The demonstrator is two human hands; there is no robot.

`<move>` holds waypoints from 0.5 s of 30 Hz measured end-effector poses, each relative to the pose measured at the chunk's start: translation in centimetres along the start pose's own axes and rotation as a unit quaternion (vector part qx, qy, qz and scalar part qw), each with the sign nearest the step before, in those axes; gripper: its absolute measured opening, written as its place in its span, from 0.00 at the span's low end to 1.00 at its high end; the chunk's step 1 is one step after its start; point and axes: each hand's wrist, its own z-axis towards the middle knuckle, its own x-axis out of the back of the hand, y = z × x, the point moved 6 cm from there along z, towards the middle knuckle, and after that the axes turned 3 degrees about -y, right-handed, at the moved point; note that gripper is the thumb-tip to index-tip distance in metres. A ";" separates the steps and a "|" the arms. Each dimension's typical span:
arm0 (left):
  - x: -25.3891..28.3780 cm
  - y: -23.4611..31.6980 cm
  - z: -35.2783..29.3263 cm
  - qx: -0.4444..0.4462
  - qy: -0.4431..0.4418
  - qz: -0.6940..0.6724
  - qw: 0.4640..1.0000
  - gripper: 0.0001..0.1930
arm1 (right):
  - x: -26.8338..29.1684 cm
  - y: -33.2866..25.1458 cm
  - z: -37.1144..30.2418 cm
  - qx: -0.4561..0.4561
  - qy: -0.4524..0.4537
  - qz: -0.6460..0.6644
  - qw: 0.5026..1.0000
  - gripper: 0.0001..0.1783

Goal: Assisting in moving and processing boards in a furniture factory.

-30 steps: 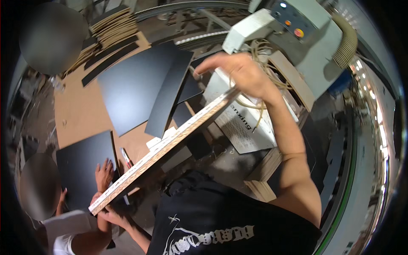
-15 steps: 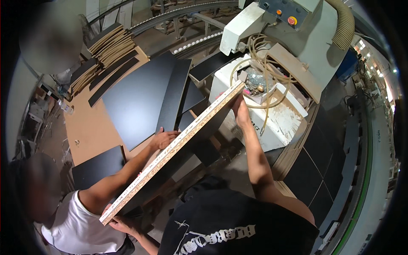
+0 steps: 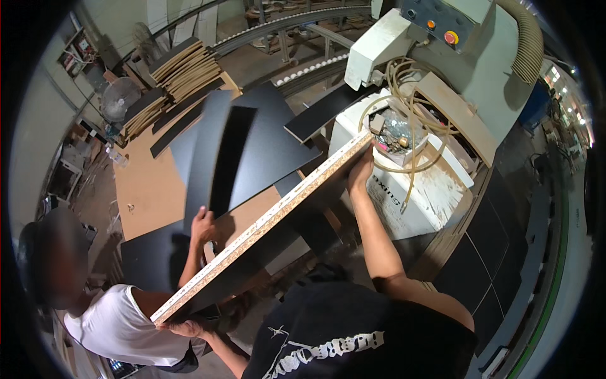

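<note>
- 2 bare hands hold 1 thick panel [image 3: 262, 227] (head view, the only view): raw chipboard edge up, dark face toward the body, slanting from low left to high right.
- Left hand [image 3: 186, 328]: cupped under the low end, closed against it; some fingers hidden.
- Right hand [image 3: 362, 172]: closed on the high end; far fingers hidden, so their exact hold cannot be told.
- Beyond the panel: 1 co-worker's hand [image 3: 202, 224] grips an upright dark strip [image 3: 205, 142], blurred, above a brown sheet [image 3: 148, 196] bearing dark panels [image 3: 268, 148].
- Risk, judged: the panel could strike the strip or the co-worker's arm [image 3: 189, 271] if either load swings; the low end overlaps that body in view, contact not tellable.
- Risk, judged: a turn of the high end could snag the tan hose [image 3: 415, 170] or knock the open container just beside it. A loosened left hand could let the low end drop.
- Container [image 3: 410, 153]: light-walled, open, on a scuffed white housing [image 3: 445, 196]. Inside: clear plastic bag [image 3: 399, 117], 1 pink bit [image 3: 381, 146], 1 yellowish knob [image 3: 404, 142]; other small parts too jumbled to identify.
</note>
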 end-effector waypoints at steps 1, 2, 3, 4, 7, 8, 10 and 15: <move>2.3 -5.0 -1.0 0.062 -0.004 -0.037 0.997 0.45 | -1.6 -1.6 -1.5 -0.019 -0.005 0.001 1.000 0.43; 2.5 -4.2 -2.0 0.152 0.022 -0.008 0.988 0.46 | -1.1 -1.8 -1.4 0.036 0.028 -0.030 0.998 0.37; 2.1 -3.4 -2.1 0.172 0.053 -0.149 0.972 0.32 | -0.4 -1.3 -1.6 0.009 0.014 0.009 1.000 0.36; -1.9 1.5 0.9 0.193 0.058 -0.297 0.933 0.23 | 1.4 -2.2 -1.5 -0.014 0.024 0.036 0.999 0.36; -1.1 6.3 2.9 0.196 0.090 -0.395 0.893 0.21 | 2.6 -2.9 -1.3 -0.001 0.078 0.083 0.994 0.31; -0.6 6.9 3.2 0.168 0.106 -0.376 0.905 0.22 | 3.6 -2.3 -0.4 -0.014 0.046 0.094 0.994 0.33; -1.7 9.8 4.0 0.197 0.133 -0.325 0.915 0.25 | 5.4 -1.9 -0.1 -0.017 0.044 0.040 0.998 0.34; -4.2 9.9 3.4 0.255 0.089 -0.387 0.881 0.28 | 6.1 -1.5 -0.7 -0.045 0.032 0.018 0.998 0.34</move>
